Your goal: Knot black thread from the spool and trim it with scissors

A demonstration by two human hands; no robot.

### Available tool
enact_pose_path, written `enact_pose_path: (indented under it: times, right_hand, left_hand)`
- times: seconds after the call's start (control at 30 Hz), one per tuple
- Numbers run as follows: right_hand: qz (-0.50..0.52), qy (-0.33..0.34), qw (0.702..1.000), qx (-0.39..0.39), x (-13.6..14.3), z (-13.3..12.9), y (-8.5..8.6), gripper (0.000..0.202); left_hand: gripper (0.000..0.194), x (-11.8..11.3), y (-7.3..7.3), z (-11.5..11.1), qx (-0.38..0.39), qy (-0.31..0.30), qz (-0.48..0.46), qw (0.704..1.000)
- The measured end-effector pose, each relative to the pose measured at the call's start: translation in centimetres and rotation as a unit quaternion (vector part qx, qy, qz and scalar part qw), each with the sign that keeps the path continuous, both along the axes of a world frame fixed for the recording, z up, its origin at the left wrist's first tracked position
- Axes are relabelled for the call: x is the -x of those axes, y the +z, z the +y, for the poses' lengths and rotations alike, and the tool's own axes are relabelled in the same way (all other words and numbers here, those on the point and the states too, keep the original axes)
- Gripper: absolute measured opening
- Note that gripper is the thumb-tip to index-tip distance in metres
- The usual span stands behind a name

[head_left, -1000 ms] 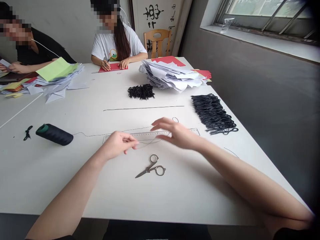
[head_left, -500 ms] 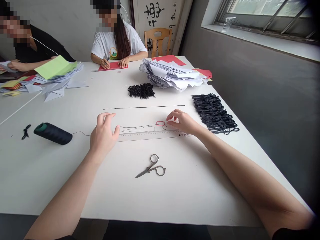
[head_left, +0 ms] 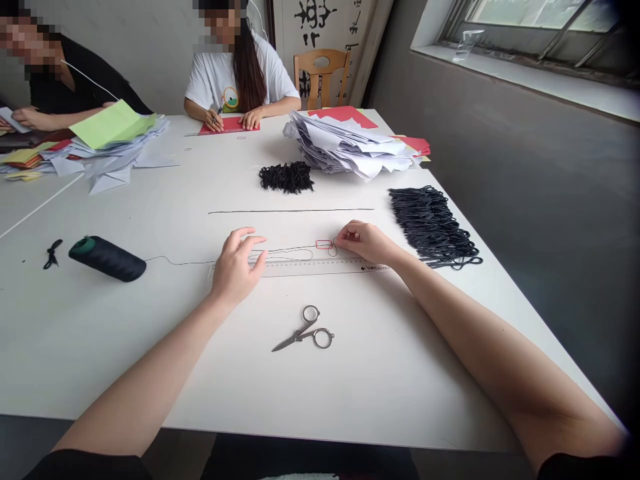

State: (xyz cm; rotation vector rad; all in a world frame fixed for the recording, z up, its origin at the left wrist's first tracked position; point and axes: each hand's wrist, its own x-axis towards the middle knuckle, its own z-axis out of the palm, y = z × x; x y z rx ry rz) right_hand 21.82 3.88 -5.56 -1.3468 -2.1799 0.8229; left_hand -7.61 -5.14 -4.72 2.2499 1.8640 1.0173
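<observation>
My left hand (head_left: 237,270) is over the left part of a clear ruler (head_left: 320,267), its fingers apart and nothing gripped. At the ruler's right part, my right hand (head_left: 367,241) pinches the looped end of a thin dark thread (head_left: 290,249). The thread runs leftward along the ruler's upper edge, beside a small red rectangle (head_left: 324,245) on the table. From the black thread spool (head_left: 107,259) at the left, a strand leads toward my left hand. Open metal scissors (head_left: 303,335) lie nearer to me, below the ruler.
A straight black cord (head_left: 291,211) lies beyond the ruler. Black loop bundles (head_left: 434,225) are at the right, with a smaller pile (head_left: 287,178) behind. Paper stacks (head_left: 350,147) stand farther back. Two people sit across the white table (head_left: 225,387).
My left hand has moved right along the ruler, its fingers still apart. My right hand stays pinched at the thread's looped end. The view has shifted slightly.
</observation>
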Motion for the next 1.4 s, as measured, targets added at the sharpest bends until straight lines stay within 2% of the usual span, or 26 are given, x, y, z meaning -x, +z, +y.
enact_pose_path:
  times: [0.1, 0.17, 0.23, 0.3, 0.37, 0.43, 0.57, 0.7, 0.83, 0.93, 1.07, 1.4]
  right_hand:
    - [0.052, -0.005, 0.999, 0.014, 0.0, -0.3, 0.6, 0.029]
    - [0.077, 0.005, 0.997, 0.003, 0.4, -1.0, 1.2, 0.029]
    - [0.094, 0.032, 0.995, -0.020, 1.2, -1.9, 1.7, 0.028]
    - [0.105, 0.067, 0.991, -0.047, 2.1, -2.9, 2.0, 0.025]
    - [0.108, 0.095, 0.986, -0.081, 2.8, -3.8, 2.0, 0.020]
    - [0.101, 0.113, 0.983, -0.102, 3.2, -4.3, 1.9, 0.016]
    - [0.093, 0.126, 0.985, -0.073, 3.4, -4.4, 1.7, 0.017]
    - [0.163, 0.104, 0.981, 0.026, 3.7, -4.5, 1.5, 0.022]
    - [0.304, 0.035, 0.937, 0.166, 4.3, -5.0, 1.1, 0.034]
    - [0.354, 0.018, 0.907, 0.227, 4.6, -5.3, 0.7, 0.036]
    - [0.372, 0.034, 0.895, 0.243, 4.8, -5.6, 0.3, 0.034]
    - [0.371, 0.033, 0.902, 0.219, 5.1, -5.9, 0.0, 0.030]
  left_hand:
    - [0.021, -1.4, 0.1, 0.1, -0.016, -0.032, -0.083, 0.996]
    - [0.025, -2.7, 0.6, 0.4, 0.039, -0.061, -0.178, 0.981]
    - [0.039, -4.2, 1.0, 0.8, 0.163, -0.098, -0.296, 0.936]
    - [0.050, -5.5, 1.2, 1.2, 0.286, -0.137, -0.398, 0.860]
    - [0.051, -6.5, 1.1, 1.6, 0.353, -0.161, -0.459, 0.799]
    - [0.046, -6.9, 0.7, 1.8, 0.376, -0.167, -0.479, 0.775]
    - [0.039, -6.5, -0.2, 1.9, 0.382, -0.166, -0.461, 0.783]
    - [0.035, -6.0, -0.6, 2.0, 0.380, -0.171, -0.437, 0.797]
    - [0.031, -5.9, -0.6, 2.0, 0.348, -0.160, -0.453, 0.805]
    - [0.029, -5.8, -0.6, 2.1, 0.335, -0.160, -0.470, 0.801]
    - [0.025, -5.8, -0.6, 1.9, 0.325, -0.158, -0.479, 0.800]
    - [0.018, -6.1, -0.5, 1.5, 0.321, -0.156, -0.470, 0.808]
